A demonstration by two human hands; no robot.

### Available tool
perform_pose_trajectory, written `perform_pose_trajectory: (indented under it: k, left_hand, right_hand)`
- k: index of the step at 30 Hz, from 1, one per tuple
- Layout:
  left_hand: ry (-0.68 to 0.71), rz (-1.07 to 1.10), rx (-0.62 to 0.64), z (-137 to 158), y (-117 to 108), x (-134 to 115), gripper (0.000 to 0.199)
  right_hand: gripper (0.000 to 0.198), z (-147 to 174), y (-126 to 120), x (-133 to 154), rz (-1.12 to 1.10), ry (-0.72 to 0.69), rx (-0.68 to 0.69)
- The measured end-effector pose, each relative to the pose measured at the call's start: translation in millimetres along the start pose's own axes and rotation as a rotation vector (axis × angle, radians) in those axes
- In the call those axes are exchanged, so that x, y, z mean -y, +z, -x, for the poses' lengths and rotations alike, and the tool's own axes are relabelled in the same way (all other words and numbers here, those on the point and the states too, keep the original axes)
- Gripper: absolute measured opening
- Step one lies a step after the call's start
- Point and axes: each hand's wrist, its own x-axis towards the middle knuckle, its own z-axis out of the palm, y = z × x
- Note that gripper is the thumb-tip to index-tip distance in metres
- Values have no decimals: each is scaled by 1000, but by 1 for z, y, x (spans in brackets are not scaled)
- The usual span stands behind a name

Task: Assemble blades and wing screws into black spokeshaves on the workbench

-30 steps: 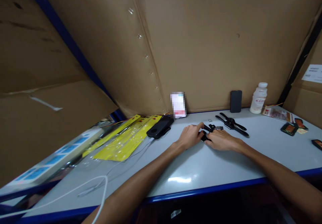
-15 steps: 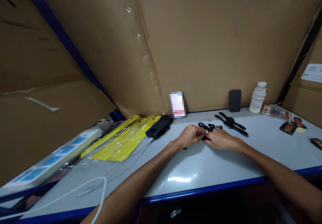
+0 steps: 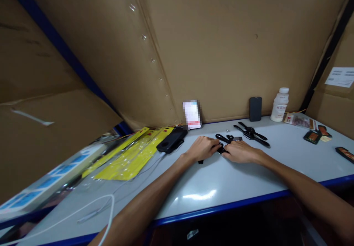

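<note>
My left hand (image 3: pixel 203 148) and my right hand (image 3: pixel 240 152) meet over the table, fingers closed on a black spokeshave (image 3: pixel 221 149) whose middle shows between them. A black handle end sticks out below my left hand. Just beyond my fingers lie a black handle (image 3: pixel 220 137), a small black part and a flat grey metal blade (image 3: pixel 238 138). A small silver piece (image 3: pixel 228 130) rests farther back. To the right of my hands are two more black spokeshaves (image 3: pixel 252 133), one partly across the other. My fingers hide most of the held tool.
Yellow packages (image 3: pixel 129 161) and a black device (image 3: pixel 170 141) with a white cable (image 3: pixel 112 201) lie left. A lit phone (image 3: pixel 191 114) and a dark phone (image 3: pixel 255 109) lean on the cardboard wall. Right stand a bottle (image 3: pixel 280 106), a packet (image 3: pixel 300 121) and small dark packs (image 3: pixel 312 137).
My left hand has shifted slightly on the spokeshave, and more of its black middle now shows between my hands. The view has turned a little to the right.
</note>
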Motion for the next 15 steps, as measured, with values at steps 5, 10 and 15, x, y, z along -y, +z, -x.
perform_pose_trajectory:
  k: [5,10,15]
  left_hand:
    - [-206,45,-69,-8,13,-11,32]
    - [-291,97,-130,-6,10,-2,21]
    - [15,79,-29,2,3,4,23]
  right_hand:
    - [40,0,2,-1,-3,2,-12]
    - [39,0,0,-1,-4,18,-17]
    - [38,0,-2,-2,-15,-5,-7]
